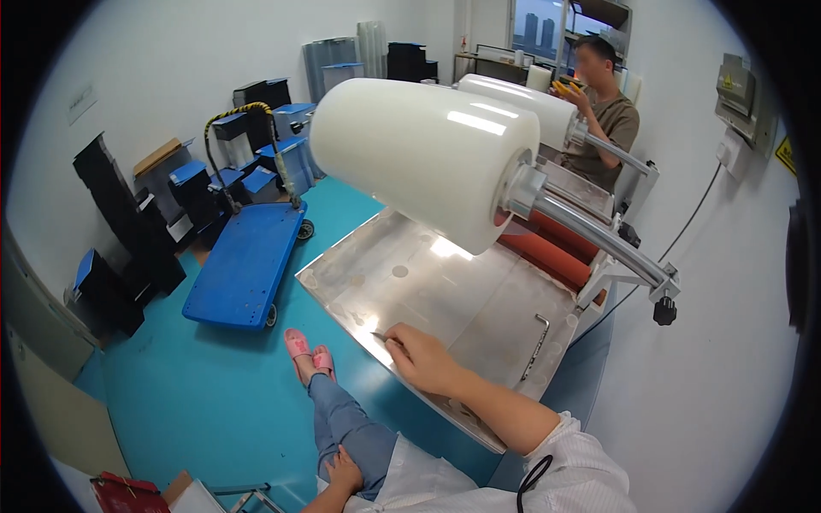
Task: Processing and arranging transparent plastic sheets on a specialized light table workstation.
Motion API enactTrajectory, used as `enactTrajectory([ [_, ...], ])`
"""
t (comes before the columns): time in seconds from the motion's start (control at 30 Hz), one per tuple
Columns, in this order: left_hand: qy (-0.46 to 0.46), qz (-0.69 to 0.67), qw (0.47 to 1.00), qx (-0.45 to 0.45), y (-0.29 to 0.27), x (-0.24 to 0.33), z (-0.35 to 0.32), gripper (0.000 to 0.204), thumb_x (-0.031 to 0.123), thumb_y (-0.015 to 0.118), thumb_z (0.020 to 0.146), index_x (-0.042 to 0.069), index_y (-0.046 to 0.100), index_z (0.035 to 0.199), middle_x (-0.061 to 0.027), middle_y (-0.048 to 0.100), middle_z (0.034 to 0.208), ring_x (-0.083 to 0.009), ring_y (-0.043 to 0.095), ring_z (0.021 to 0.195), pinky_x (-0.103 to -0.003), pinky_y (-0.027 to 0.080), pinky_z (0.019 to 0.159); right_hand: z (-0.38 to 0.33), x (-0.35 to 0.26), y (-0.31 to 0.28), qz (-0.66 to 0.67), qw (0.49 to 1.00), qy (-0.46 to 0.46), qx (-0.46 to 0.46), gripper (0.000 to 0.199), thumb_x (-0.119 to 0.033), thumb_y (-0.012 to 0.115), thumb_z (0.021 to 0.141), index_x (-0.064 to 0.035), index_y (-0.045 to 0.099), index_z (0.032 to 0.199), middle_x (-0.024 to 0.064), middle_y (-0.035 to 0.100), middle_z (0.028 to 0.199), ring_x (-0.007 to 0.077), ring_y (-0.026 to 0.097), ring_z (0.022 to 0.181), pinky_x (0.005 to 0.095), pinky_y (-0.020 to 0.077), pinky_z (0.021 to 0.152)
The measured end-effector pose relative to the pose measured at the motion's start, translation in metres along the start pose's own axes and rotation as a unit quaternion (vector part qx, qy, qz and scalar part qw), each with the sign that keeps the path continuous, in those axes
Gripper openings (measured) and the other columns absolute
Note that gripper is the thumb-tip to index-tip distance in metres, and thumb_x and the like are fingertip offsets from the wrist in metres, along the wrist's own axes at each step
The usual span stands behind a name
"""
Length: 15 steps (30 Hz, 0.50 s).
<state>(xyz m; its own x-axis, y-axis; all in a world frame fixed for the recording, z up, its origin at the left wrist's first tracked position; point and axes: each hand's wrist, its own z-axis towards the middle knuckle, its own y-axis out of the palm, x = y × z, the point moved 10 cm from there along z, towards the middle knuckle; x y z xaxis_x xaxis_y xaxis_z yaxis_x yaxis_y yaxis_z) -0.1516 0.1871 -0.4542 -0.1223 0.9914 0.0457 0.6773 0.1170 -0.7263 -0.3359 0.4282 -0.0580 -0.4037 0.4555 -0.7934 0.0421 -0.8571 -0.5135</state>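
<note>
Right fingers: my right hand, just below the middle of the frame, is closed in a pinch on a small dark pointed piece; most of it is hidden by my grip, so I cannot tell what it is.
Pinched piece: its tip points to the left, at the near-left edge of the metal table.
Left fingers: my left hand, at the lower middle, lies slack on my jeans, with no object visible in it.
Metal table: the silvery top spreads across the centre under my right hand, scuffed and shiny.
Hex key: an L-shaped key lies on that top, right of my hand, its short bend toward the top of the frame.
Big roll: a glossy white roll hangs on a metal bar above the table, upper middle.
Rollers: a red roller shows beneath the bar, right of centre.
Second roll: another white roll sits behind the first.
Co-worker: a person stands at the upper right, holding something yellow-orange in raised hands.
Feet: pink slippers, left of the table on the turquoise floor.
Cart: a blue platform cart stands centre-left.
Boxes: black boxes with blue tops line the wall, upper left.
</note>
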Motion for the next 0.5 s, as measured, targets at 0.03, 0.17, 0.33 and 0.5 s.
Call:
enactTrajectory([
  [0.03, -0.005, 0.013, 0.999, -0.030, 0.004, 0.001, 0.002, 0.092, 0.022, 0.052, 0.083, -0.010, -0.008, 0.145, -0.0158, 0.013, 0.157, -0.0286, 0.014, 0.145, -0.055, 0.013, 0.114, -0.001, -0.002, 0.001, 0.011, 1.000, -0.015, -0.001, 0.017, -0.015, 0.052, 0.093, -0.0022, 0.056, 0.103, 0.0184, 0.061, 0.086, 0.0303, 0.061, 0.076, 0.0377, 0.0475, 0.069],
  [0.17, 0.003, 0.087, 0.993, -0.075, 0.009, 0.001, 0.002, 0.100, 0.029, 0.055, 0.082, -0.012, -0.013, 0.143, -0.0174, 0.015, 0.156, -0.0280, 0.015, 0.145, -0.056, 0.017, 0.112, -0.001, -0.001, -0.001, 0.030, 0.999, -0.020, -0.003, 0.018, -0.016, 0.052, 0.093, -0.0026, 0.056, 0.104, 0.0188, 0.062, 0.090, 0.0322, 0.062, 0.080, 0.0390, 0.0482, 0.072],
  [0.33, 0.010, 0.095, 0.991, -0.088, 0.010, 0.003, 0.005, 0.099, 0.029, 0.055, 0.083, -0.013, -0.011, 0.143, -0.0175, 0.013, 0.157, -0.0285, 0.018, 0.144, -0.053, 0.021, 0.111, 0.002, 0.013, -0.004, -0.003, 1.000, 0.002, -0.003, 0.018, -0.018, 0.052, 0.093, -0.0027, 0.056, 0.102, 0.0186, 0.062, 0.087, 0.0334, 0.061, 0.078, 0.0393, 0.0475, 0.071],
  [0.5, 0.008, 0.106, 0.992, -0.074, 0.014, 0.001, 0.013, 0.093, 0.030, 0.053, 0.087, -0.011, -0.006, 0.145, -0.0161, 0.010, 0.158, -0.0276, 0.017, 0.144, -0.053, 0.026, 0.107, 0.005, 0.036, 0.006, -0.016, 1.000, 0.022, -0.003, 0.019, -0.021, 0.053, 0.093, -0.0022, 0.056, 0.098, 0.0192, 0.062, 0.084, 0.0350, 0.061, 0.076, 0.0404, 0.0466, 0.069],
])
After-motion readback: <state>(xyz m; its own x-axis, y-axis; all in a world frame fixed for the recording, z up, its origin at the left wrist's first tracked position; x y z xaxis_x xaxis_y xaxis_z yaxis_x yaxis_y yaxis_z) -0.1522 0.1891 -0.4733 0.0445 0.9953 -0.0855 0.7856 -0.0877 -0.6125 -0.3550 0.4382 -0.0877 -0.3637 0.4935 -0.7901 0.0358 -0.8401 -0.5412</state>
